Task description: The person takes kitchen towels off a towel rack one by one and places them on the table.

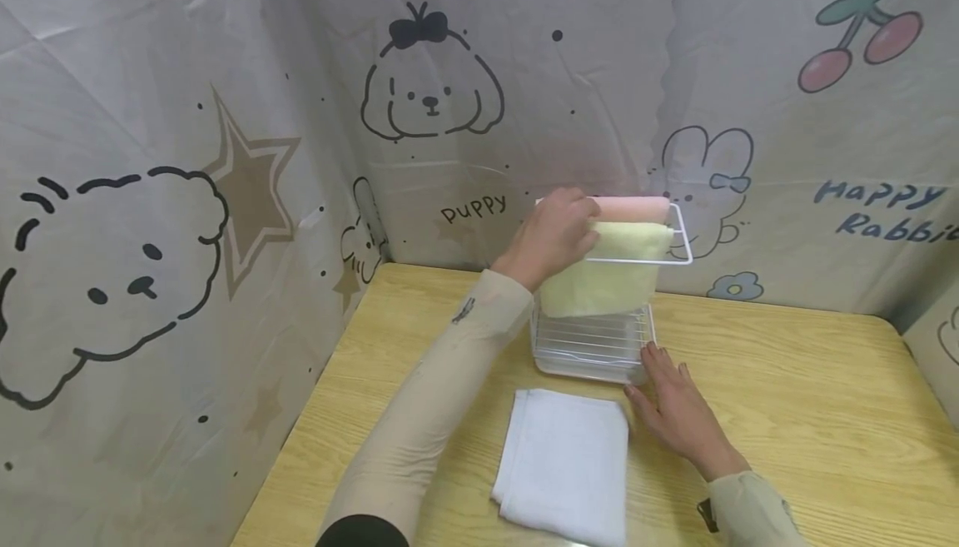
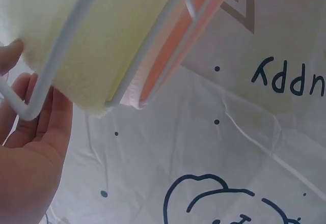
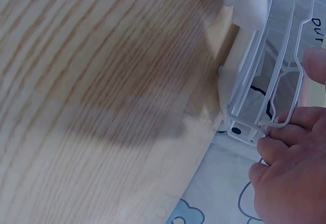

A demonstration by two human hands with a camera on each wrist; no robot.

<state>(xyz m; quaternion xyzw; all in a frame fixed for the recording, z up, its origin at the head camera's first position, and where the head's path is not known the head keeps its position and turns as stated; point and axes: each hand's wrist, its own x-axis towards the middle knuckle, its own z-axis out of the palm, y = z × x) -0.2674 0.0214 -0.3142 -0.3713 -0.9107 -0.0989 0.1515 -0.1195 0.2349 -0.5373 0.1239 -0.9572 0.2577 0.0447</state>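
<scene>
A white wire rack [image 1: 592, 359] with a clear tray at its base stands against the far side of the table. Over its upper bars hang a pale yellow towel [image 1: 599, 285] and, behind that, a pink towel [image 1: 633, 209]. My left hand [image 1: 550, 235] pinches the left edge of the yellow towel, thumb and fingers on either side of it in the left wrist view. Low on the rack's front right corner, my right hand [image 1: 685, 414] rests its fingers against the frame. A folded white towel [image 1: 565, 464] lies flat in front of the rack.
The wooden table [image 1: 787, 397] extends to both sides of the rack. Directly behind the rack hangs a printed curtain [image 1: 584, 114], which also runs along the left side.
</scene>
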